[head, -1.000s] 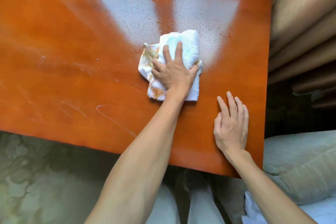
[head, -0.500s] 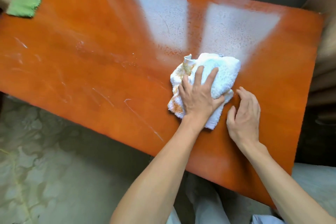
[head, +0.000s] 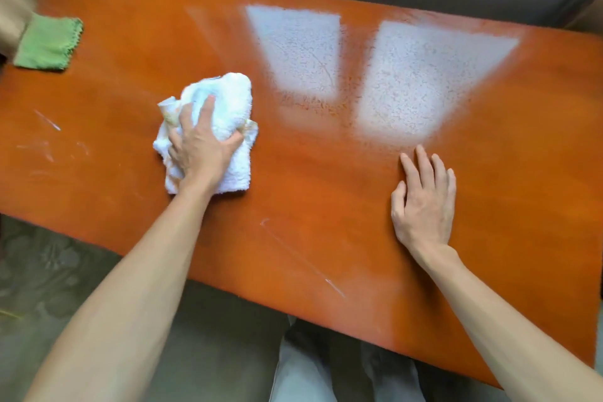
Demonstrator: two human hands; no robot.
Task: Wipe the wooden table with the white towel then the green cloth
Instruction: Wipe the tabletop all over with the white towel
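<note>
The green cloth lies folded at the wooden table's far left corner — parked, likely for the second pass. The left hand presses and grasps the bunched white towel mid-table; the right hand rests flat, fingers released — probably bracing. No writing is visible.

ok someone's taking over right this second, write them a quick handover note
Left hand: pressing down on the bunched white towel, mid-table.
Right hand: flat on the wooden table, fingers straight, holding nothing.
Green cloth: lying unused at the far left corner.
Done: none finished; towel wiping under way.
Left: streaks near the front edge and left side, then wipe with the green cloth.
</note>
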